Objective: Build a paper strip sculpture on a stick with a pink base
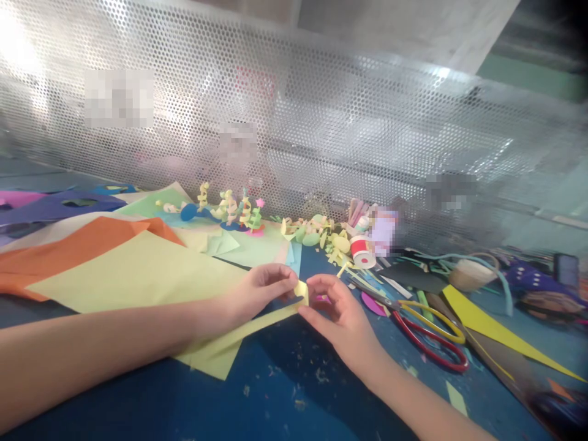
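Around the work at the clock's centre, an orange sheet (114,245) lies toward ten o'clock, a pale yellow sheet (151,275) overlaps it at nine, and small upright paper curls (245,214) stand between ten and eleven. The left hand (264,291) pinches thumb and forefinger together on the curled end of a pale yellow strip (275,316), whose tail trails toward eight; the right hand (344,312) meets its bend, though whether those fingertips clamp it I cannot tell. A red-labelled spool (362,252) sits at two, scissors (395,305) past three.
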Available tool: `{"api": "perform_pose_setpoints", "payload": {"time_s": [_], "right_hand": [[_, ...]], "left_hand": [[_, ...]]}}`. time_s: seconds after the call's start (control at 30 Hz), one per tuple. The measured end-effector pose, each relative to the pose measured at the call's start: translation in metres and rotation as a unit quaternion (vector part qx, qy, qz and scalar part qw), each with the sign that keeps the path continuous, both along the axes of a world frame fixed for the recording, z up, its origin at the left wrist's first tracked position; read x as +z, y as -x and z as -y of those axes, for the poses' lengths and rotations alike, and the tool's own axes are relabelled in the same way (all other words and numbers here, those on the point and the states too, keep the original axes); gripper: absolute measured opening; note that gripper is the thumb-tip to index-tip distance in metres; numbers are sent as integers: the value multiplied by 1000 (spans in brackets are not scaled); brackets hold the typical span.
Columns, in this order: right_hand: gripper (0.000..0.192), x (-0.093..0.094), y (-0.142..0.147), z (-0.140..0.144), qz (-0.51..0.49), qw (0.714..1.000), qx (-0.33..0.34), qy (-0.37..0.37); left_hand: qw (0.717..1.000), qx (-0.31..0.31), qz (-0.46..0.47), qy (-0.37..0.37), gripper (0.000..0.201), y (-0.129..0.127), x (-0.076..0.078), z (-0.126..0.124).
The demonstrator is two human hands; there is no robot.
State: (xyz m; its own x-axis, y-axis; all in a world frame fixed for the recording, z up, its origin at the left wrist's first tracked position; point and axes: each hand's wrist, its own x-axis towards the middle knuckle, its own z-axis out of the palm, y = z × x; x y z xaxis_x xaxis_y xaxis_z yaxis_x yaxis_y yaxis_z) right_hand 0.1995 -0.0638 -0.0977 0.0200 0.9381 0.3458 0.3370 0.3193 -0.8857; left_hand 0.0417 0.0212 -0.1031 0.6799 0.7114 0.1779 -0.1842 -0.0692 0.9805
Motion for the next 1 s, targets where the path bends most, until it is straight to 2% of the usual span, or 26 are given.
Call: {"api": "perform_pose_setpoints", "payload": {"time_s": [0.13,0.23,0.47,0.67,1.0], "right_hand": [[12,-1,-3,0,22,999,-40,-13],[10,0,-5,1,36,997,-65,-20],[9,-1,-5,1,50,996,-68,-34],[9,-5,-7,-2,62,992,-66,-89],[16,-1,-6,2,103,986,-97,-93]], "left_hand": [[1000,-6,-5,11,16,0,2,1],[999,-14,-23,21,15,1,5,4],[998,-26,-45,26,20,2,6,5],[999,-42,-28,-2,17,2,2,3],[999,-2,-44,-15,19,1,5,5]]}}
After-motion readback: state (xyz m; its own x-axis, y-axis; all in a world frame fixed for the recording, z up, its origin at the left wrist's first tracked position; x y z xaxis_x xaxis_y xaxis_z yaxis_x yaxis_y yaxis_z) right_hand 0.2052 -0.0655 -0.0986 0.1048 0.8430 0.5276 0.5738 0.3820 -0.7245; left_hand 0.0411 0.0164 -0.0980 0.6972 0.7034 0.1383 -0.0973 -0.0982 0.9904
